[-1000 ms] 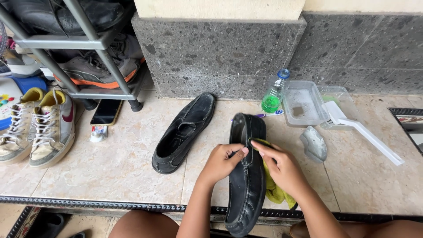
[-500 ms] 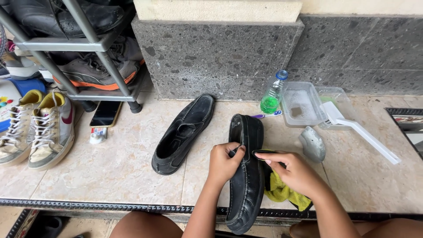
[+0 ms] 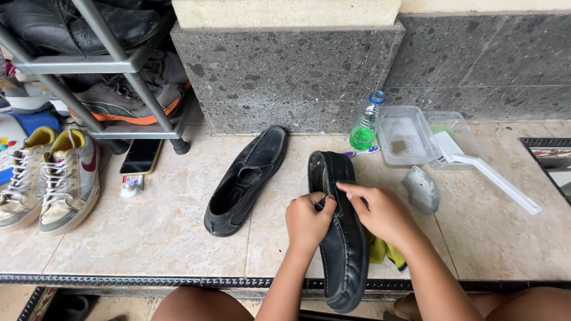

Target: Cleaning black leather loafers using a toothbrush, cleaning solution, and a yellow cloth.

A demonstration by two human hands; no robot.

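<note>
A black leather loafer lies lengthwise on the tiled floor in front of me. My left hand grips its left edge near the opening. My right hand rests over the shoe's right side, fingertips pinching at the rim by the left hand. A yellow-green cloth lies under my right wrist, partly hidden. The second black loafer lies apart to the left, untouched.
A plastic bottle with green liquid, a clear tub, a white brush and a grey stone-like lump sit at the right. At the left stand a metal shoe rack, worn sneakers and a phone.
My right hand has shifted from the shoe's side and the cloth up to the rim, meeting the left hand. The shoe stays in nearly the same place.
</note>
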